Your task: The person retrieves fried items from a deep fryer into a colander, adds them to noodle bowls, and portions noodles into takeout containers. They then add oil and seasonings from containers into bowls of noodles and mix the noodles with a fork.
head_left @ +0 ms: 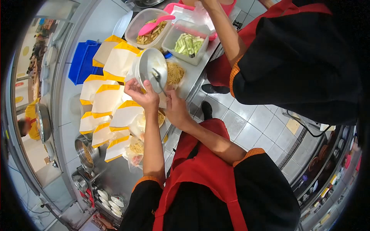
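Observation:
My left hand grips a white bowl from below, tilted so that its inside faces me. Only some pale residue shows in the bowl. Closed round the handle of a metal spoon, my right hand keeps the spoon's head inside the bowl. Just beyond the bowl, noodles lie in a box partly hidden by it. Several open paper boxes with yellow edges crowd the counter to the left. Below my left hand, noodles and plastic bags show in the nearer boxes.
A tub of brown strips with a pink spoon stands at the back, beside a tub of sliced cucumber. A blue basket and a metal pot are at the left. A co-worker's arm reaches in from the right.

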A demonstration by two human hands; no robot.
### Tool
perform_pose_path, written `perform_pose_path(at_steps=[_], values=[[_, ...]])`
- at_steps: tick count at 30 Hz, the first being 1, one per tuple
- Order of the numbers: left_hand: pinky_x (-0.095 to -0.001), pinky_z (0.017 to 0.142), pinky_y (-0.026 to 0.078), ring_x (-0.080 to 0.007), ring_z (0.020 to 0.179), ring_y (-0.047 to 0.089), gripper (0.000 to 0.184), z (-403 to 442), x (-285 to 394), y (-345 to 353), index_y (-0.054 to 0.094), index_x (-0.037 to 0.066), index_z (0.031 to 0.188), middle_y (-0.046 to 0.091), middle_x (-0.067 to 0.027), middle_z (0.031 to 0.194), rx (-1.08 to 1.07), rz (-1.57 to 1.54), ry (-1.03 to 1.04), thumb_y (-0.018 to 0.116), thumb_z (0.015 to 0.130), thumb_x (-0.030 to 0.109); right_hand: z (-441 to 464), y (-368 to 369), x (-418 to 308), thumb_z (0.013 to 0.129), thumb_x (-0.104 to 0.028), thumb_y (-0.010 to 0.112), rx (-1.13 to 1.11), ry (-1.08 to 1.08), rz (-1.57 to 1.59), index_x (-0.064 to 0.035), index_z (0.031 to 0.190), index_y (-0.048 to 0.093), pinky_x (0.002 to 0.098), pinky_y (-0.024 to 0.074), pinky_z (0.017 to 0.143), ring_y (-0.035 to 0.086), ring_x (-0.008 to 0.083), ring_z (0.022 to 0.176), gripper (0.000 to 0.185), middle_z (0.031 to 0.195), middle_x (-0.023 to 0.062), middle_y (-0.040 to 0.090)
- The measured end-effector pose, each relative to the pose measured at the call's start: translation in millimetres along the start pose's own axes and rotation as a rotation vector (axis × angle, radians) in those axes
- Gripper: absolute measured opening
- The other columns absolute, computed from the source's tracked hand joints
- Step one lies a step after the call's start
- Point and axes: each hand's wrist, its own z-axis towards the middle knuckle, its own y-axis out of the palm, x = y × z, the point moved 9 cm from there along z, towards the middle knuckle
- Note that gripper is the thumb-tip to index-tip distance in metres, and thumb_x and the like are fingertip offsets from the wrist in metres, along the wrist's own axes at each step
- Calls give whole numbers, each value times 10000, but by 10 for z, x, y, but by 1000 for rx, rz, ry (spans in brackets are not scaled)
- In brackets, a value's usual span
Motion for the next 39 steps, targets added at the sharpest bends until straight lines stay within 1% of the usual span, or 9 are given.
perform_pose_path(at_steps=[10, 12, 15, 25, 29, 35, 37, 38, 39], values=[[-321, 841, 355, -205, 942, 415, 527, -40, -37, 62, 358, -2, 1146, 407, -126, 1062, -42, 94, 40, 671, 809, 256, 79, -74, 183, 816, -1, 462, -111, 53, -51, 3, 1031, 429, 491, 462, 713, 594, 426, 840, 217, 911, 230, 621], [-319, 827, 361, -198, 919, 411, 526, -43, -23, 44, 364, -4, 1141, 406, -120, 1042, -60, 146, 59, 677, 805, 253, 125, -257, 306, 810, 4, 460, -112, 257, -179, -8, 1032, 430, 486, 463, 716, 591, 426, 848, 224, 911, 224, 620], [-316, 811, 382, -196, 936, 437, 474, -46, -47, 52, 332, 19, 1152, 423, -110, 1041, -69, 185, 52, 638, 840, 205, 108, -254, 105, 808, 14, 463, -115, 91, -34, -10, 1040, 425, 474, 465, 722, 588, 427, 861, 236, 899, 222, 617], [-308, 772, 369, -173, 885, 410, 447, -137, 79, -218, 338, 30, 1104, 410, -78, 953, 105, 124, -72, 643, 844, 229, 262, -340, 424, 795, 46, 436, -87, 180, -94, -9, 1060, 425, 476, 460, 732, 585, 434, 850, 271, 921, 244, 597], [-312, 801, 373, -169, 920, 423, 406, -163, 393, -584, 324, 45, 1126, 417, -92, 1005, 199, 130, -136, 557, 907, 297, 246, -402, 447, 803, -13, 464, -223, 159, -587, 9, 1065, 445, 487, 478, 725, 602, 428, 828, 263, 911, 233, 600], [-328, 920, 376, -208, 1075, 443, 402, -421, 499, -1580, 294, 66, 1229, 426, -126, 1169, 419, -290, -459, 388, 978, 366, 418, -481, -2, 799, -96, 488, -339, -96, -1064, 13, 1038, 523, 497, 491, 699, 619, 393, 802, 264, 876, 209, 611], [-337, 945, 382, -177, 1119, 449, 440, -781, 342, -2111, 303, 93, 1288, 431, -96, 1228, 421, -140, -432, 380, 974, 392, 437, -474, -156, 794, -92, 486, -352, -106, -1137, -11, 1015, 593, 485, 495, 701, 608, 405, 832, 259, 855, 207, 628], [-335, 945, 387, -165, 1118, 454, 443, -866, 264, -2226, 310, 97, 1297, 437, -82, 1232, 573, -752, -519, 383, 974, 392, 445, -496, -127, 781, -100, 510, -335, -183, -1128, -21, 990, 597, 482, 497, 706, 604, 409, 838, 239, 888, 210, 630], [-336, 946, 390, -160, 1119, 456, 443, -968, 294, -2489, 318, 99, 1301, 439, -70, 1231, 627, -797, -502, 380, 975, 392, 336, -353, -542, 782, -112, 518, -321, -139, -1170, -31, 1015, 590, 471, 493, 724, 606, 398, 860, 257, 888, 208, 633]])
